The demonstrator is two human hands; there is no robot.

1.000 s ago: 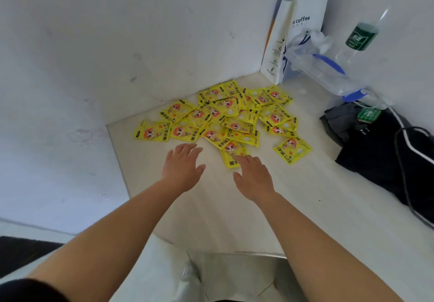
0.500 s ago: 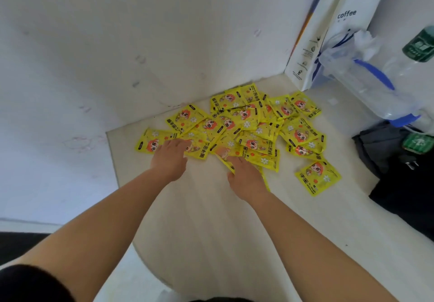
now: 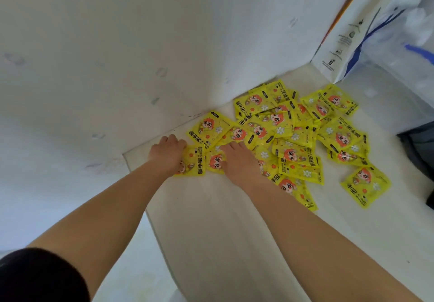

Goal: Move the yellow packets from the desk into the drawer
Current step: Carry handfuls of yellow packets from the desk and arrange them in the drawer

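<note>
Several yellow packets (image 3: 286, 137) with a cartoon face lie in an overlapping pile on the pale desk (image 3: 223, 219), against the white wall. One packet (image 3: 365, 185) lies apart at the right. My left hand (image 3: 168, 152) is at the pile's left end, fingers curled down on the leftmost packet (image 3: 196, 163). My right hand (image 3: 237, 160) rests flat on packets near the pile's front, fingers stretched forward. The drawer is not in view.
A white paper bag (image 3: 347, 31) stands in the far right corner, with a clear plastic bag (image 3: 404, 50) with blue handles beside it. Dark cloth (image 3: 420, 146) lies at the right edge. The desk's left edge runs just left of my left hand.
Both hands have reached forward from bare desk onto the pile. The left hand has closed over the leftmost packet. The view has moved closer and tilted left.
</note>
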